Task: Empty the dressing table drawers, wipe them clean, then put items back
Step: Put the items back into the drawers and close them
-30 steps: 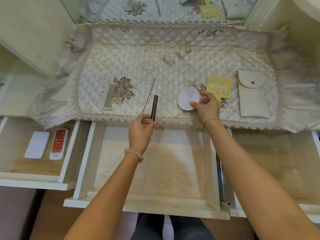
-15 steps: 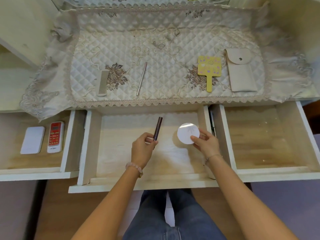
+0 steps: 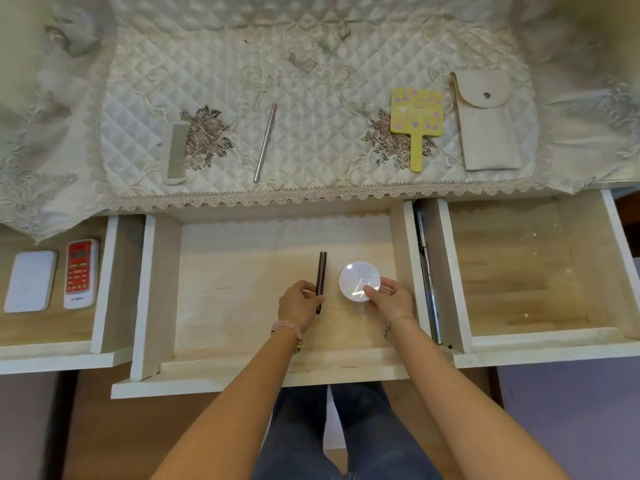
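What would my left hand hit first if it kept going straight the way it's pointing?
Probably the middle drawer's back wall. The left hand, gripping the dark brown tube, aims just left of the round white compact; depth is unclear.

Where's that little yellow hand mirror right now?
In the head view, the yellow hand mirror lies on the quilted cloth on the tabletop, right of centre, just left of the cream pouch.

One wide-angle camera, worn on the head, looks forward and steeply down at close range. The middle drawer [image 3: 242,306] occupies the frame centre, the left drawer [image 3: 104,282] and right drawer [image 3: 519,271] the sides, the tabletop cloth [image 3: 311,81] the upper part, the person's legs [image 3: 301,427] the bottom edge.
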{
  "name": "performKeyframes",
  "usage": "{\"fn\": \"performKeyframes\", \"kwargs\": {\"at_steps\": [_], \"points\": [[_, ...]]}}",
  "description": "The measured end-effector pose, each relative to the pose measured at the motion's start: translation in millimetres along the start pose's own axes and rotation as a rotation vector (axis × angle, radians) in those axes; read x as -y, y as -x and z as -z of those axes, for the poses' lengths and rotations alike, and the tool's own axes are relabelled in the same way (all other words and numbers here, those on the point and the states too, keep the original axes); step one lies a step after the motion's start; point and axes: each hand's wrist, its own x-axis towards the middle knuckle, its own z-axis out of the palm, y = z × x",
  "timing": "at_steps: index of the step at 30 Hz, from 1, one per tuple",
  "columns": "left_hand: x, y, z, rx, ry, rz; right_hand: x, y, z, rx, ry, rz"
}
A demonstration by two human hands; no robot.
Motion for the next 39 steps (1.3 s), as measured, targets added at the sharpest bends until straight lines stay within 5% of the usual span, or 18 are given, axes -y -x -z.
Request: {"fn": "performKeyframes", "kwargs": {"at_steps": [30, 34, 39], "points": [[14, 4, -7, 0.028, -0.191, -0.070, -12, -8, -19, -0.245, 0.364, 0.108], [9, 11, 9, -0.009, -0.244, -0.188, -9, 0, -13, -0.215, 0.454, 0.199], [-10, 28, 36, -0.133, -0.571, -0.557, 6, 19, 3, -0.072, 0.680, 0.496]]}}
